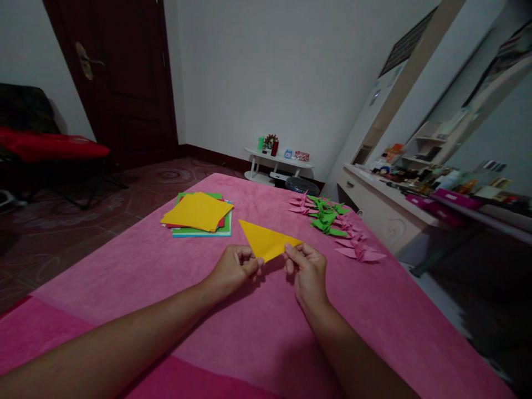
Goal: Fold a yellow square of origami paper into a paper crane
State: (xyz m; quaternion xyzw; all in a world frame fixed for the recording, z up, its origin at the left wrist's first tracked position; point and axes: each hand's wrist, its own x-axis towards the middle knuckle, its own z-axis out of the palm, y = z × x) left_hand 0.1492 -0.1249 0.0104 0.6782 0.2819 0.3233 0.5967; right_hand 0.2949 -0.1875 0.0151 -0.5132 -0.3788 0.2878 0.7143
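Between my hands is a yellow sheet of origami paper, folded into a triangle and held just above the pink cloth. My left hand pinches its lower corner between thumb and fingers. At its right corner, my right hand grips the paper with the thumb on top. A stack of coloured paper squares lies beyond my left hand, yellow on top with red, green and blue edges showing below. To the right sit several folded paper cranes, green ones among pink ones.
The pink cloth covers the surface under my hands. At right a dresser carries bottles and boxes. Against the far wall stands a small white shelf with small items. A red-seated chair is at left, near a dark door.
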